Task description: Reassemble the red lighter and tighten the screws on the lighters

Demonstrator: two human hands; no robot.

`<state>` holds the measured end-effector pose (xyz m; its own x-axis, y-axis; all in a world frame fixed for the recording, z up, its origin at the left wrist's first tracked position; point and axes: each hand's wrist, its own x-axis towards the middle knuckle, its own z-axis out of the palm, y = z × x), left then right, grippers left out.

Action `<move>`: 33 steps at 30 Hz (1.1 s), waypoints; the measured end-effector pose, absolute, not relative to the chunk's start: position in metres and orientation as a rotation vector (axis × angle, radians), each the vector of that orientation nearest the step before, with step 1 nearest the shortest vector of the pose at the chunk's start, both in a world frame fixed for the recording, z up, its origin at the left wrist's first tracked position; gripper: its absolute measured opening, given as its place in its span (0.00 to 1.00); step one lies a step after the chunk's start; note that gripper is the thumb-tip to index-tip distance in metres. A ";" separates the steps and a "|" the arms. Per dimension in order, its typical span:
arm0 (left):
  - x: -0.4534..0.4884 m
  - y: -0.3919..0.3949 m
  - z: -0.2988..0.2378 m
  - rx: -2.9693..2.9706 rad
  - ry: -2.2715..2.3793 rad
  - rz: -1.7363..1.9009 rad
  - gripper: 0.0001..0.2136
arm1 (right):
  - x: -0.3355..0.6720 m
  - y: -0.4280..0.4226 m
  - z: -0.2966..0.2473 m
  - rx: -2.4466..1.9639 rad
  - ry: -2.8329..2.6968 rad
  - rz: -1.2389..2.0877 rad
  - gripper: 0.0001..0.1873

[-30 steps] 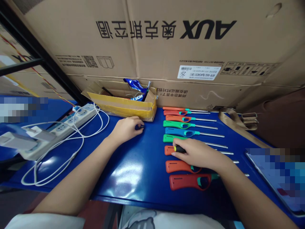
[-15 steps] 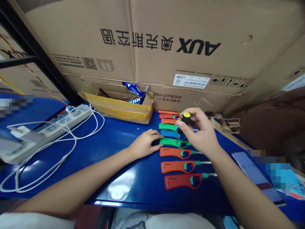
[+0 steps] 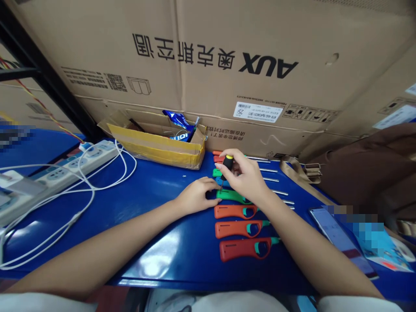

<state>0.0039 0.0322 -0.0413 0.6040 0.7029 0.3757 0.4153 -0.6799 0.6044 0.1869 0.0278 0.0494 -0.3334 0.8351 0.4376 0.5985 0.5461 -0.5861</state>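
My right hand (image 3: 245, 175) grips a small screwdriver (image 3: 227, 164) with a black handle and a yellow cap. Its thin shaft points down at the handle end of a green gas lighter (image 3: 232, 196). Whether the tip touches the lighter I cannot tell for sure. Thumb and fingers of my left hand (image 3: 198, 196) close around the butt of that same lighter, which lies flat. Nearer to me lie two orange lighters (image 3: 232, 212) (image 3: 238, 229) and a red lighter (image 3: 242, 250). Beyond are a blue lighter (image 3: 221, 181) and several more, partly hidden by my right hand.
A yellow-taped cardboard box (image 3: 156, 147) holding a blue packet (image 3: 178, 120) stands at the back, before a large carton (image 3: 208, 82). A white power strip (image 3: 61, 173) and loose cables (image 3: 94, 195) lie left. At right is a phone (image 3: 341, 242) on the blue table (image 3: 169, 242).
My right hand has moved left and slightly down with the screwdriver, bringing its shaft to the green lighter's handle end. My left hand stays at that lighter. The view has shifted slightly.
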 end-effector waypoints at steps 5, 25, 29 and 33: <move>0.003 0.032 -0.044 2.331 0.851 0.894 0.12 | 0.189 0.032 0.043 -1.127 -2.066 0.316 0.13; 0.003 0.032 -0.041 2.367 0.816 0.822 0.12 | 0.194 0.020 0.093 -1.011 -2.597 -0.058 0.12; 0.003 0.032 -0.041 2.374 0.820 0.833 0.13 | 0.207 0.024 0.093 -0.944 -2.583 0.091 0.18; 0.004 0.031 -0.042 2.381 0.838 0.856 0.12 | 0.204 0.034 0.082 -0.980 -2.516 0.063 0.17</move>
